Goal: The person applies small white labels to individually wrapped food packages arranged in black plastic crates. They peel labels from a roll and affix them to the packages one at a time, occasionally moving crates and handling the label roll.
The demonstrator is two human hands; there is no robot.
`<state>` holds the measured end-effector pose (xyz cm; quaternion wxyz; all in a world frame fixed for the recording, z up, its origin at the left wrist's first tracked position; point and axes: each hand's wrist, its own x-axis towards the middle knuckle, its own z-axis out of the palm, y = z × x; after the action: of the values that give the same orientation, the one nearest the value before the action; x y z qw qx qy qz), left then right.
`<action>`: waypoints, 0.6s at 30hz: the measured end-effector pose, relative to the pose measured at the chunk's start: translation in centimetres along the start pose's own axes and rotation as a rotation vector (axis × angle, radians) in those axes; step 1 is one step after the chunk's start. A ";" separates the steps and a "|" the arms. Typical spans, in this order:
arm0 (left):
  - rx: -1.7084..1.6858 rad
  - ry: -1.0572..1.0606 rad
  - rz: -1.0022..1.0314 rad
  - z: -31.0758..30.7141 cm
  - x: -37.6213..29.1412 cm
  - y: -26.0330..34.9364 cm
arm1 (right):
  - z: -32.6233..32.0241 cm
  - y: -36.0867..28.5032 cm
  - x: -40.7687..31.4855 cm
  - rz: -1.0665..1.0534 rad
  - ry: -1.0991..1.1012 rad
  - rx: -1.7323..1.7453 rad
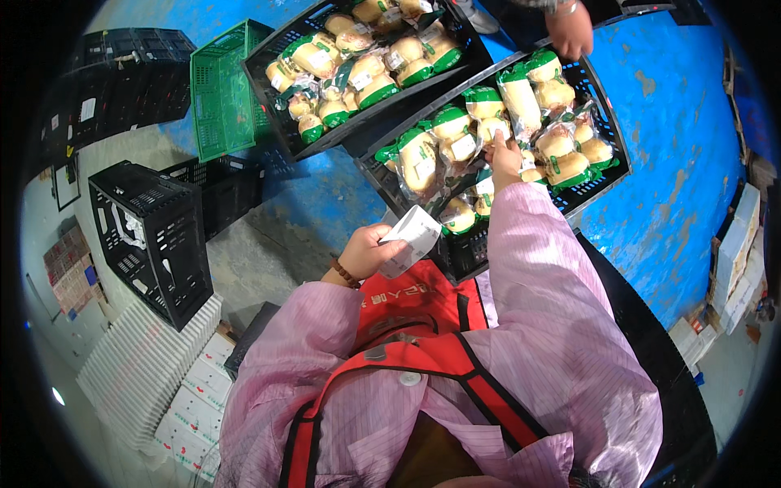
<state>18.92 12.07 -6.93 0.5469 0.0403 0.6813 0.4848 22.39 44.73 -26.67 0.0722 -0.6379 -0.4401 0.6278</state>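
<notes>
My left hand (368,251) holds a folded white strip of printed labels (410,239) in front of my red apron (421,293). With its arm stretched forward, my right hand (505,160) reaches into the nearer black plastic crate (622,143). Its fingertips are at a pale, rounded item in a clear and green bag (493,129); whether they grip it I cannot tell. Several similar bagged items, many bearing white labels, fill this crate, among them a bag (418,163) on its left side. A second black crate (293,143) behind it holds more.
Another person's hand (570,30) is at the nearer crate's far rim. A green crate (223,91) and stacked black crates (122,85) stand at the left, with a black crate on its side (177,256) below. White boxes (195,390) lie at the lower left.
</notes>
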 end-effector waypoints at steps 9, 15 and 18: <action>-0.371 -0.026 0.234 3.6 2.3 1.9 | -5.4 -3.8 -19.6 -0.089 -0.784 0.049; -0.147 0.167 0.363 10.1 4.8 6.5 | -9.3 -6.5 -20.3 -0.240 -0.815 0.086; -0.098 0.240 0.299 13.3 6.5 7.4 | -12.1 -7.1 -18.8 -0.293 -0.674 -0.010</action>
<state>23.24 27.96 -5.36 0.3851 0.0563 0.7037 0.5945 32.85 42.33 -5.82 0.0094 -0.3257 -0.5290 0.7836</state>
